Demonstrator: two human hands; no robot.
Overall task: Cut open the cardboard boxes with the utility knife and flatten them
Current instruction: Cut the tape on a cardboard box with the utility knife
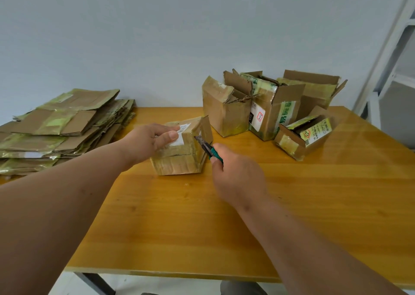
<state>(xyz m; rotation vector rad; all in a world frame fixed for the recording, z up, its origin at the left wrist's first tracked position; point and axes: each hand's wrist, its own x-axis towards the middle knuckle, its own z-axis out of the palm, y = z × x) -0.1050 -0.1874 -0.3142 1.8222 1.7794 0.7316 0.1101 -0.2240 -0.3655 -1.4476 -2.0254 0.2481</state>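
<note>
A small taped cardboard box (179,157) with a white label stands in the middle of the wooden table (292,216). My left hand (148,141) grips its top left corner, thumb on the label. My right hand (235,173) holds a green-handled utility knife (207,147), whose blade tip touches the box's right side just below a raised flap (206,127).
A pile of flattened cardboard (60,128) lies at the table's left end. Several opened boxes (265,106) stand at the back right, one small box (303,135) lying nearest. A white metal frame (395,54) rises at the far right. The table's front edge is near me.
</note>
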